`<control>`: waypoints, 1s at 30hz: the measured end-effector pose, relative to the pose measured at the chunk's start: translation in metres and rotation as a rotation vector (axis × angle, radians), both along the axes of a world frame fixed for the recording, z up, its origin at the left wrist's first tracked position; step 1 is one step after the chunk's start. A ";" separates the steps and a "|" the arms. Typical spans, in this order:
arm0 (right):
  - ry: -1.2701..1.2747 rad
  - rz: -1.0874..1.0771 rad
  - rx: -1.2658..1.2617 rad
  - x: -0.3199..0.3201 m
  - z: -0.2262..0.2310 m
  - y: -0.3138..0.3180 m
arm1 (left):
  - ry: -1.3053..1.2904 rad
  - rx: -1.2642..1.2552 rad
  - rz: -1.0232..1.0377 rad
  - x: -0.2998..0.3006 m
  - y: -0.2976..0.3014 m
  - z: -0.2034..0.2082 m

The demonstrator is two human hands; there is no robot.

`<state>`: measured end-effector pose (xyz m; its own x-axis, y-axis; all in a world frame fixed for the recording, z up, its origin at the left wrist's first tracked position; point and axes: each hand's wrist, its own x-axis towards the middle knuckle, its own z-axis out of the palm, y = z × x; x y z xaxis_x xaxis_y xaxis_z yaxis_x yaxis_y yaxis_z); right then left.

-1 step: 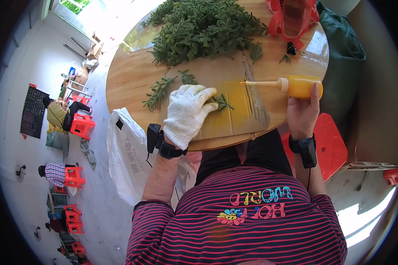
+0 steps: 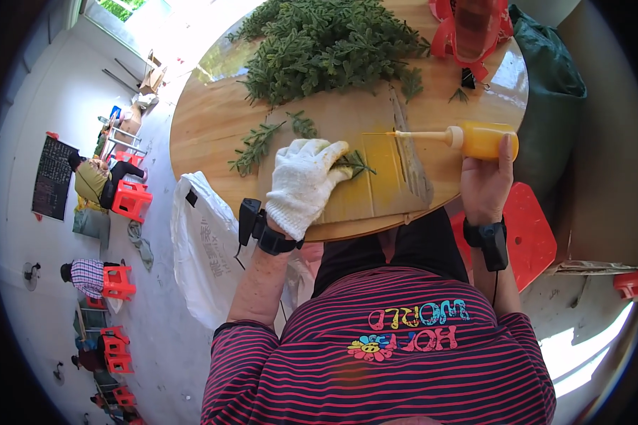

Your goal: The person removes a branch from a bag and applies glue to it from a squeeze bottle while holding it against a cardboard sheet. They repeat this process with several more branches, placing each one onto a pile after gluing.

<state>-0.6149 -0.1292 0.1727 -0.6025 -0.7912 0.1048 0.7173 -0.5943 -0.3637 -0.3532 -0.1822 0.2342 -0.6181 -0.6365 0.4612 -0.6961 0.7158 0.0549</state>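
My left hand [image 2: 301,178], in a white knitted glove with yellow stains at the fingertips, pinches a small green artificial fir sprig [image 2: 359,163] between thumb and forefinger. The sprig's stem end points right, over a yellow-stained cardboard sheet [image 2: 340,113]. Bare, my right hand [image 2: 485,180] grips a squeeze bottle [image 2: 486,140] of yellow liquid, lying nearly level. Its long pale nozzle ends in a thin yellow tip, just above and right of the sprig and apart from it. Two loose sprigs [image 2: 256,146] lie beyond and left of the glove.
A big heap of green sprigs [image 2: 319,53] covers the far part of the round wooden table [image 2: 205,134]. At far right is a red basket-like holder [image 2: 471,32]. A white sack [image 2: 202,248] hangs at left, a red stool [image 2: 528,234] stands right. Other people sit far left.
My gloved left hand has shifted very slightly to the right with the sprig. The bottle in my right hand stays almost in place.
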 end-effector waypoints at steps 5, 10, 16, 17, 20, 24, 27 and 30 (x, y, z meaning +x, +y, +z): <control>0.145 -0.005 0.007 0.013 0.009 0.015 | -0.047 0.086 0.160 -0.011 0.012 -0.006; 0.302 -0.119 0.037 0.025 0.019 0.019 | 0.026 0.116 0.142 -0.005 0.014 -0.011; 0.428 -0.164 0.049 0.035 0.024 0.016 | 0.173 0.209 0.100 0.003 0.010 -0.014; 0.435 -0.163 0.049 0.036 0.025 0.016 | 0.193 0.234 0.084 0.004 0.010 -0.014; 0.478 -0.185 0.074 0.039 0.030 0.015 | 0.222 0.226 0.068 0.005 0.010 -0.014; 0.539 -0.181 0.076 0.042 0.036 0.014 | 0.247 0.191 0.046 0.007 0.008 -0.019; 0.559 -0.183 0.079 0.043 0.038 0.013 | 0.260 0.176 0.048 0.008 0.006 -0.024; 0.575 -0.181 0.079 0.045 0.042 0.012 | 0.267 0.172 0.064 0.009 0.005 -0.025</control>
